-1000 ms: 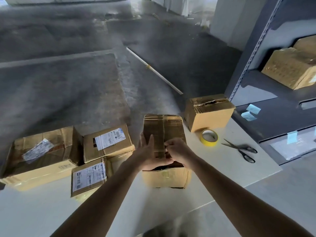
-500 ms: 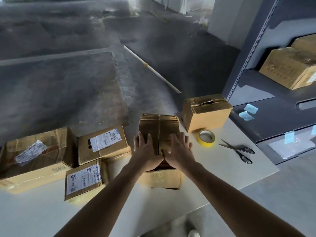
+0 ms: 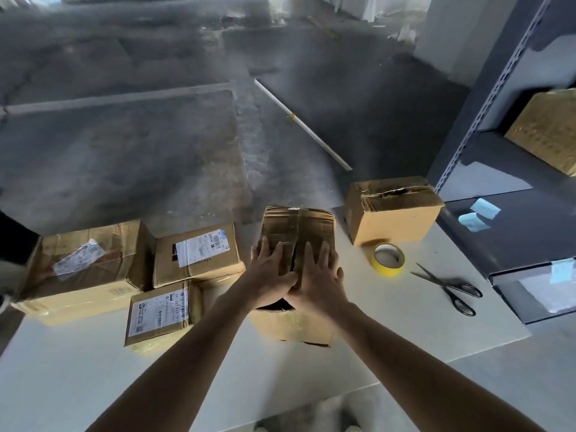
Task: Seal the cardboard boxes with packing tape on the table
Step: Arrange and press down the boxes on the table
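A worn cardboard box (image 3: 297,227) stands in the middle of the white table (image 3: 389,322), old tape along its top seam. My left hand (image 3: 270,271) lies flat on the left top flap, fingers straight. My right hand (image 3: 318,275) presses flat on the right flap beside it, thumbs meeting over the seam near the box's front edge. A yellow roll of packing tape (image 3: 387,259) lies on the table to the right of the box. Black scissors (image 3: 448,288) lie further right.
A torn-topped box (image 3: 392,213) stands behind the tape roll. At the left sit three boxes: a large one (image 3: 84,269) and two labelled ones (image 3: 196,255) (image 3: 160,313). A grey shelf unit (image 3: 530,194) with a box closes off the right side.
My right hand has gone from pinching at the seam to lying flat on the right flap. Both hands have spread and slid slightly forward over the box top.
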{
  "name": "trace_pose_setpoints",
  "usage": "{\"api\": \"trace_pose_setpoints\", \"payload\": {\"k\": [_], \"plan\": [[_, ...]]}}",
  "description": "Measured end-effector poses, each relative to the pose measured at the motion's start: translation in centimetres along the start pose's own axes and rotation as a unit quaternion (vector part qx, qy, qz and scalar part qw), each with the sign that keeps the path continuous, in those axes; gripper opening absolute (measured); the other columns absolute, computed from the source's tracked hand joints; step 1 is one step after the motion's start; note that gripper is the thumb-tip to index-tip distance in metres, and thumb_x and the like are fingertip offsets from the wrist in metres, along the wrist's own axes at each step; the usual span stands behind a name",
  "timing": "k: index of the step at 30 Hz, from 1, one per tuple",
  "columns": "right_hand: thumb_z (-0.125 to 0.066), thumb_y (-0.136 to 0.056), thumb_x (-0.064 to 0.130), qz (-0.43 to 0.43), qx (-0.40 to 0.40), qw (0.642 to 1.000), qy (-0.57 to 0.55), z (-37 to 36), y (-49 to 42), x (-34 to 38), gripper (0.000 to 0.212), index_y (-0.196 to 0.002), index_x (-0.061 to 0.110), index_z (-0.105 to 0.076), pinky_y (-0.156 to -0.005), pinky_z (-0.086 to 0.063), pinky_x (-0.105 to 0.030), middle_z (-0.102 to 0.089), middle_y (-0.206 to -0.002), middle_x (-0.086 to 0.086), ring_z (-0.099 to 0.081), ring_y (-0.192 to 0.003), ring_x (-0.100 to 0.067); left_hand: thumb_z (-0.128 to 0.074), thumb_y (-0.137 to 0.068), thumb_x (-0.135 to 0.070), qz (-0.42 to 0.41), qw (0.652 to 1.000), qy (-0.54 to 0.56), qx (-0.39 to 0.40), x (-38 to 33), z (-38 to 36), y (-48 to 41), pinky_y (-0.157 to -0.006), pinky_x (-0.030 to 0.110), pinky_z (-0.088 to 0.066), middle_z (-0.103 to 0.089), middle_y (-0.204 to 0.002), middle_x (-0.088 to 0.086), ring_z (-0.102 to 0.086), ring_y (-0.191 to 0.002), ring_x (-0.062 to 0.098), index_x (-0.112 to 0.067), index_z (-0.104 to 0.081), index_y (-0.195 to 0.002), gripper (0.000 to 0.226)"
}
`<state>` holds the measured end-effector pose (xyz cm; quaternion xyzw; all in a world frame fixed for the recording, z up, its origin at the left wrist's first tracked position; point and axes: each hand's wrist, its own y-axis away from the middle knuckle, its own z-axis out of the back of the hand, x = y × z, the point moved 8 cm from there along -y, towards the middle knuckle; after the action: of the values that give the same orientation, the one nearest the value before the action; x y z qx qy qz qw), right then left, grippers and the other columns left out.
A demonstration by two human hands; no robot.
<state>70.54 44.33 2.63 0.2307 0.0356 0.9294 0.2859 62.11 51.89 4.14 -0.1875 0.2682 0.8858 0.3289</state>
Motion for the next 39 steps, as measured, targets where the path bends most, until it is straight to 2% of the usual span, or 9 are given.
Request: {"api": "trace_pose_setpoints", "payload": {"k": [4,9,15,21,25,28,33,36,39], "plan": [[-0.062,-0.083,0.06,0.02,0.011,0.999,-0.034,1.1,-0.2,-0.2,0.098,-0.156,0.02,-0.009,-0.118,-0.019,-0.06,0.0,-0.165,-0.014,0.001,-0.149,-0.038,-0.047,-0.093,-0.044,0.003,1.0,-0.001,0.007,0.0,-0.1,-0.2,-0.118,0.053,-0.014,0.018,-0.164,0.006,0.017,-0.149,0.035,-0.024,0.002,-0.158,0.084],[-0.055,-0.084,0.059,0.051,0.02,0.998,-0.042,2.4,0.0,-0.5,0.079,-0.148,0.018,-0.036,-0.117,-0.029,-0.056,-0.023,-0.162,-0.012,-0.012,-0.149,-0.039,-0.043,-0.094,-0.046,0.003,1.0,0.001,0.016,-0.4,-0.3,-0.2,-0.118,0.052,-0.013,0.019,-0.163,0.007,0.018,-0.149,0.035,-0.023,0.003,-0.158,0.082],[-0.053,-0.089,0.055,0.063,0.013,0.997,-0.039,2.5,1.1,-0.4,0.065,-0.143,0.02,-0.044,-0.118,-0.026,-0.056,-0.028,-0.161,-0.007,-0.013,-0.15,-0.041,-0.046,-0.096,-0.043,0.014,1.0,0.001,0.019,-0.4,-0.7,0.1,-0.119,0.052,-0.009,0.021,-0.163,0.006,0.021,-0.148,0.035,-0.024,0.005,-0.158,0.082],[-0.061,-0.088,0.053,0.081,-0.009,0.997,0.003,1.9,2.0,-0.3,0.068,-0.146,0.023,-0.038,-0.12,-0.02,-0.057,-0.02,-0.164,-0.006,-0.007,-0.152,-0.038,-0.042,-0.096,-0.044,0.017,0.999,-0.036,0.023,-0.9,-1.3,0.7,-0.12,0.051,-0.006,0.028,-0.16,0.009,0.028,-0.145,0.037,-0.021,0.011,-0.157,0.084],[-0.063,-0.084,0.059,0.095,-0.007,0.995,0.042,0.8,2.4,-0.6,0.079,-0.148,0.024,-0.031,-0.118,-0.025,-0.059,-0.013,-0.165,-0.007,-0.002,-0.152,-0.035,-0.036,-0.097,-0.058,0.015,0.998,-0.064,0.007,-0.9,-1.5,0.5,-0.12,0.051,-0.008,0.027,-0.16,0.01,0.027,-0.145,0.038,-0.02,0.009,-0.157,0.084],[-0.064,-0.081,0.065,0.051,-0.001,0.999,0.02,0.3,2.4,-1.1,0.092,-0.152,0.025,-0.02,-0.116,-0.028,-0.06,0.0,-0.166,-0.007,0.006,-0.153,-0.032,-0.038,-0.096,-0.061,0.019,0.998,-0.055,0.006,-0.8,-1.3,0.3,-0.12,0.053,-0.01,0.024,-0.162,0.009,0.023,-0.146,0.037,-0.021,0.006,-0.158,0.086],[-0.068,-0.079,0.065,-0.038,0.065,0.997,0.009,0.1,2.0,-1.5,0.117,-0.157,0.026,0.011,-0.116,-0.013,-0.065,0.029,-0.16,-0.011,0.024,-0.147,-0.039,-0.042,-0.097,-0.054,0.014,0.999,-0.042,0.0,-0.9,-0.6,0.3,-0.119,0.054,-0.011,0.018,-0.163,0.01,0.017,-0.148,0.037,-0.021,0.0,-0.158,0.082],[-0.069,-0.083,0.057,-0.052,0.055,0.997,0.0,0.0,2.2,-1.3,0.114,-0.156,0.025,0.013,-0.117,-0.015,-0.061,0.028,-0.16,-0.014,0.02,-0.147,-0.044,-0.043,-0.097,-0.052,0.013,0.999,-0.041,-0.006,-0.9,-0.5,0.4,-0.119,0.053,-0.011,0.016,-0.163,0.01,0.015,-0.149,0.037,-0.021,-0.001,-0.158,0.08],[-0.061,-0.089,0.054,-0.035,0.02,0.999,0.033,0.3,2.4,-0.7,0.1,-0.157,0.018,0.002,-0.117,-0.019,-0.059,0.014,-0.163,-0.019,0.009,-0.148,-0.048,-0.043,-0.096,-0.05,0.014,0.999,-0.04,-0.004,-0.9,-0.5,0.4,-0.119,0.053,-0.012,0.015,-0.164,0.009,0.014,-0.149,0.037,-0.022,-0.001,-0.158,0.08]]}}
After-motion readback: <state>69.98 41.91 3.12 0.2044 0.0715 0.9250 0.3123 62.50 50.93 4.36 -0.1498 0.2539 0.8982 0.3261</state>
